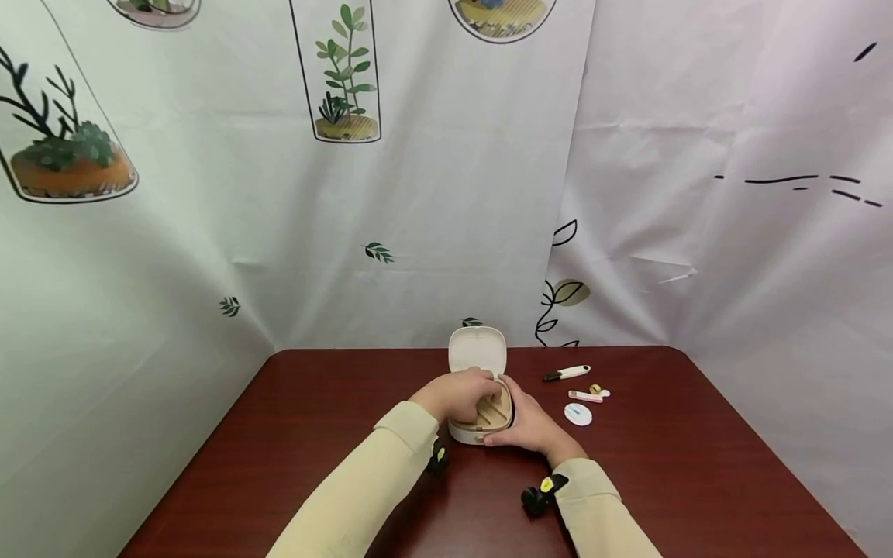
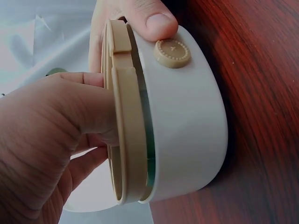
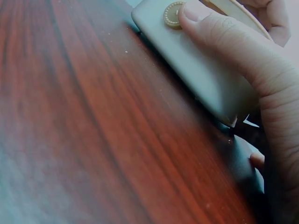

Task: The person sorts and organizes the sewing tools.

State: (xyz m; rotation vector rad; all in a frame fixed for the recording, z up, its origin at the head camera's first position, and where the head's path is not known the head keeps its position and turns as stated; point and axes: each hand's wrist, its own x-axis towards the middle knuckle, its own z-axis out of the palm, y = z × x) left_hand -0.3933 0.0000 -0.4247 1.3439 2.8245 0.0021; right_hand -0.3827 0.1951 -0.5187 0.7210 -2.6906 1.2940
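Held the box [image 2: 189, 121] on the desk [image 1: 328, 395] with the right hand [image 1: 533, 425]; pinched the tray [image 2: 132, 140], a bit raised, with the left hand [image 1: 460, 391].

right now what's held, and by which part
The right hand grips the rounded white box by its right side, thumb at the round tan button. The left hand reaches inside the rimmed tan tray; any grip is hidden.

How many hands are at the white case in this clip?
2. The left hand reaches into the tan tray of the open white case; the right hand grips the case's right side. No other hand seems hidden.
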